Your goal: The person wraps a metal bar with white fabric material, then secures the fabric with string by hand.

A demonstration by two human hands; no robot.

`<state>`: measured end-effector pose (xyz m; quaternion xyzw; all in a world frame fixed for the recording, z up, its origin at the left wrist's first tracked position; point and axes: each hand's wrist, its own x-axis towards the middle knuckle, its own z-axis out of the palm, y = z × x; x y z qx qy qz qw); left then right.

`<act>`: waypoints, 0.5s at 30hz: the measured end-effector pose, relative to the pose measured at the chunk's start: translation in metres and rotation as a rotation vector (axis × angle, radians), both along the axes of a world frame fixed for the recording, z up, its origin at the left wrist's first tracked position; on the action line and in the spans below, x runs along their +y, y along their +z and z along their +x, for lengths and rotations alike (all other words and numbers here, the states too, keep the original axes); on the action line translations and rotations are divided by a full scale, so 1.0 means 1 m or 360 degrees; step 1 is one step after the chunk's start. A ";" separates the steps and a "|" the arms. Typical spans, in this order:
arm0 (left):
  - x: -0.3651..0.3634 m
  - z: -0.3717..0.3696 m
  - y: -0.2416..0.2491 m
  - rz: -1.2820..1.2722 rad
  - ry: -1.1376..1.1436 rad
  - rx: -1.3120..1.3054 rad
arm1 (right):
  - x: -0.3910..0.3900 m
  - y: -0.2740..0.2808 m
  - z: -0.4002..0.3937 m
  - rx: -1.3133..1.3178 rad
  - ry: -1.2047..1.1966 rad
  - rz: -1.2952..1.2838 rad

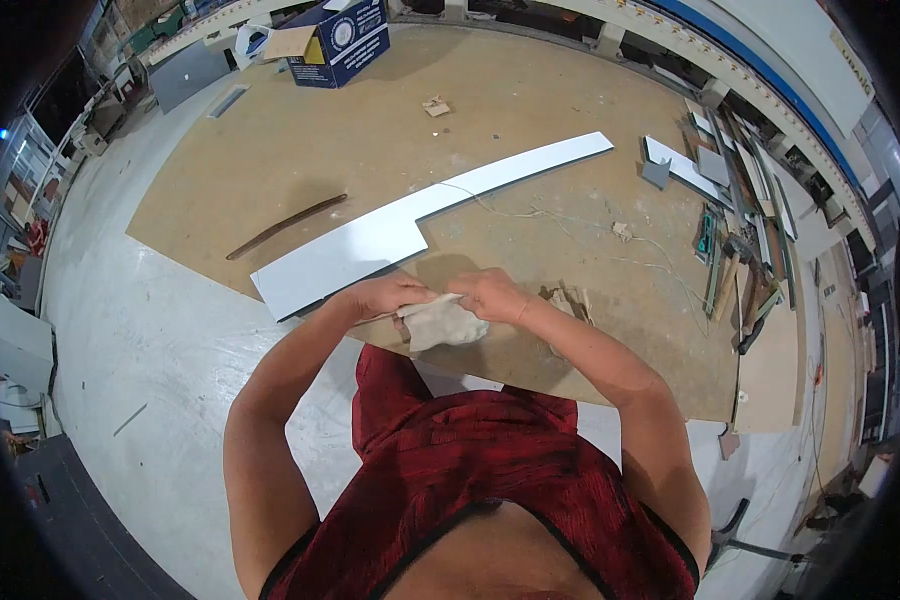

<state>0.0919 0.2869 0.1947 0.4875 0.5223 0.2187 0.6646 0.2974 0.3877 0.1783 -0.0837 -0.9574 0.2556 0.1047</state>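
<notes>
An off-white cloth [446, 326] hangs bunched at the near edge of the table; whether it is a rag or a glove I cannot make out. My left hand [388, 297] pinches its upper left edge with bent fingers. From the other side my right hand [492, 296] grips its upper right part, close to the left. Just beyond both hands lies a long white panel [345, 250], wide at the left and stepped down to a narrow strip at the right. A thin pale string [530, 213] runs across the table beside it.
The brown tabletop [530, 90] carries a dark curved strip [285, 227], a blue box [342, 45] at the back and crumpled scraps [568, 303] right of my hands. A hammer [738, 250] and several offcuts [760, 180] crowd the right edge.
</notes>
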 end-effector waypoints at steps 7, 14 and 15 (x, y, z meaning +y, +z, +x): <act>-0.002 0.000 -0.009 0.0319 -0.0051 0.0224 | -0.002 0.003 -0.001 -0.0181 -0.0053 -0.0256; -0.008 0.013 0.001 0.0786 -0.0220 0.0663 | 0.016 -0.007 -0.005 -0.0301 0.0131 -0.1082; -0.008 0.015 0.002 0.0768 -0.0244 0.0680 | 0.015 -0.004 -0.005 -0.0342 0.0077 -0.1097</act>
